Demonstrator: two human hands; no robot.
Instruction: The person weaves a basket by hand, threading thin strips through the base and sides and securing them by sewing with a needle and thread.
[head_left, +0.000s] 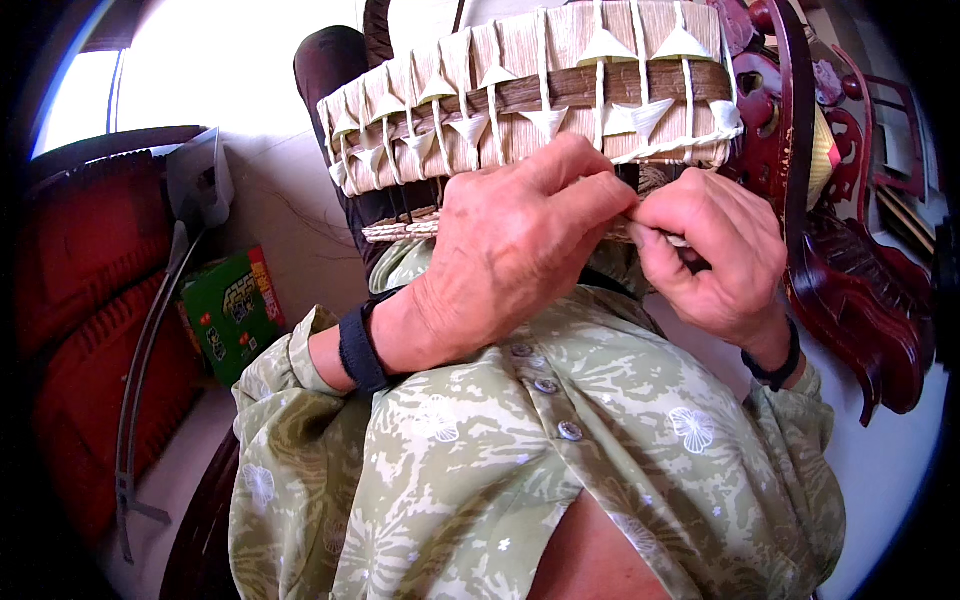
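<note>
A woven basket [575, 87] of pale straw-like strands with a brown band rests tilted across my lap. Cream cords and folded triangular strips run over its side, and a twisted cord edges its near right corner. Just below this edge, my left hand [505, 245] is closed, thumb and forefinger pressed together. Close beside it my right hand [715, 240] is curled in a pinch, its fingertips nearly meeting those of the left. What the fingertips grip is too small and covered to make out. A lower braided edge [400, 230] of the basket shows left of my left hand.
Dark red carved wooden furniture [795, 130] stands close on the right. To the left are a green box [228, 310], a thin curved metal stand [140, 375] and red slatted furniture [105, 240]. Pale floor tiles [275, 170] show beyond the box.
</note>
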